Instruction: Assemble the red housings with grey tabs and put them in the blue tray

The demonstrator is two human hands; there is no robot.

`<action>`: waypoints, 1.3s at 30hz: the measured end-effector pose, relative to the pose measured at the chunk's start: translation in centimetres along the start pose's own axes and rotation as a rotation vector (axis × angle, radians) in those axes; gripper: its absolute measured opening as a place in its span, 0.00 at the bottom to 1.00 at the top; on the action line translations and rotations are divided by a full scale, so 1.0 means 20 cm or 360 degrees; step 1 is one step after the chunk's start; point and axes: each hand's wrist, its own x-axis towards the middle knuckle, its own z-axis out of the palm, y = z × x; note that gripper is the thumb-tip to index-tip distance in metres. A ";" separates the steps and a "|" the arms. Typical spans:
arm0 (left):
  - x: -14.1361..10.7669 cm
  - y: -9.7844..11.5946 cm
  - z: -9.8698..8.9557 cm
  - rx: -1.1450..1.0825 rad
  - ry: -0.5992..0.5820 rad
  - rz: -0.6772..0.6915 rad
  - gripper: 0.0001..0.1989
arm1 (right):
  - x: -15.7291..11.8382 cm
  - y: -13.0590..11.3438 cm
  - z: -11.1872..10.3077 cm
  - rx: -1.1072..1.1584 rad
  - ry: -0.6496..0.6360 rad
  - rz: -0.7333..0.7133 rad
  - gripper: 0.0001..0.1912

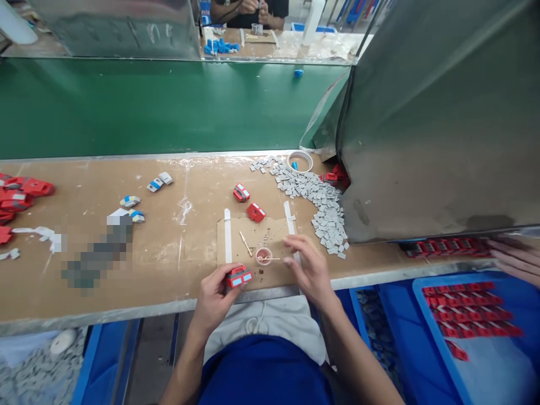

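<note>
My left hand [216,298] grips a red toy vehicle part [239,277] with light window patches and a grey band, just above the front edge of the cardboard sheet [276,230]. To the right, my right hand [310,264] is open, thumb and fingers apart, with nothing visible between them. Its thumb is close to the end of a thin stick [275,259] resting in a small clear cup [264,256] of reddish contents. Another short stick [245,243] lies behind the cup. Two more red parts, one upright [242,193] and one tilted [256,212], sit beyond the cardboard.
Small grey plates [323,202] spread around a tape roll [300,162]. Red parts [21,194] pile at far left. A metal panel [439,124] rises at right, above a blue tray [472,337] of red parts. Another person's hand [517,259] is at far right. A green belt [169,107] runs behind.
</note>
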 end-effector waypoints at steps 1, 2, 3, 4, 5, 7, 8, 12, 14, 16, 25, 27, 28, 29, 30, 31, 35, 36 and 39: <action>0.00 0.00 0.00 0.0002 0.0002 0.0008 0.12 | 0.05 0.05 -0.05 -0.0063 0.0067 0.0014 0.11; 0.00 -0.01 0.00 0.0005 0.0002 0.0017 0.12 | 0.11 0.11 -0.10 -0.0133 0.0128 0.0042 0.10; 0.00 -0.01 0.00 0.0007 0.0005 0.0027 0.12 | 0.17 0.18 -0.14 -0.0215 0.0181 0.0077 0.09; 0.00 -0.02 -0.01 0.0006 0.0005 0.0034 0.12 | 0.24 0.25 -0.18 -0.0362 0.0166 0.0117 0.09; 0.00 -0.02 -0.01 -0.0001 0.0009 0.0037 0.12 | 0.31 0.31 -0.21 -0.0515 0.0111 0.0145 0.08; 0.00 -0.03 -0.01 -0.0025 0.0018 0.0035 0.12 | 0.42 0.43 -0.23 -0.0809 -0.0055 0.0177 0.09; 0.00 -0.03 -0.01 -0.0035 0.0022 0.0031 0.12 | 0.47 0.48 -0.23 -0.0922 -0.0137 0.0182 0.09; 0.00 -0.02 -0.01 -0.0027 0.0032 0.0024 0.12 | 0.54 0.56 -0.18 -0.1076 -0.0271 0.0151 0.08; 0.00 -0.01 -0.01 -0.0020 0.0035 0.0034 0.12 | 0.54 0.57 -0.17 -0.1061 -0.0278 0.0119 0.07; 0.00 -0.01 -0.01 -0.0026 0.0027 0.0041 0.11 | 0.54 0.57 -0.18 -0.1033 -0.0275 0.0090 0.07; 0.00 -0.01 0.00 -0.0102 0.0027 -0.0004 0.12 | 0.31 0.32 -0.21 -0.0355 -0.0194 0.0128 0.13; 0.00 0.00 0.00 -0.0104 0.0023 -0.0013 0.11 | 0.19 0.25 -0.19 -0.0213 -0.0261 0.0170 0.11; 0.00 0.00 0.00 -0.0108 0.0022 -0.0014 0.11 | 0.13 0.23 -0.17 -0.0192 -0.0284 0.0184 0.11; 0.00 0.00 0.00 -0.0112 0.0020 -0.0015 0.11 | 0.08 0.22 -0.16 -0.0193 -0.0295 0.0189 0.10; 0.01 0.01 -0.01 -0.0118 0.0017 -0.0015 0.12 | 0.03 0.22 -0.15 -0.0214 -0.0301 0.0186 0.09; 0.01 0.01 -0.01 -0.0124 0.0015 -0.0013 0.12 | 0.00 0.22 -0.14 -0.0250 -0.0311 0.0178 0.08; 0.01 0.00 -0.01 -0.0134 0.0001 0.0019 0.12 | -0.03 0.24 -0.14 -0.0477 -0.0368 0.0106 0.09; 0.01 0.00 -0.01 -0.0133 0.0000 0.0037 0.12 | -0.03 0.24 -0.14 -0.0523 -0.0379 0.0086 0.10; 0.01 0.00 -0.02 -0.0141 -0.0050 0.0114 0.15 | 0.00 0.21 -0.17 -0.0530 -0.0412 0.0088 0.12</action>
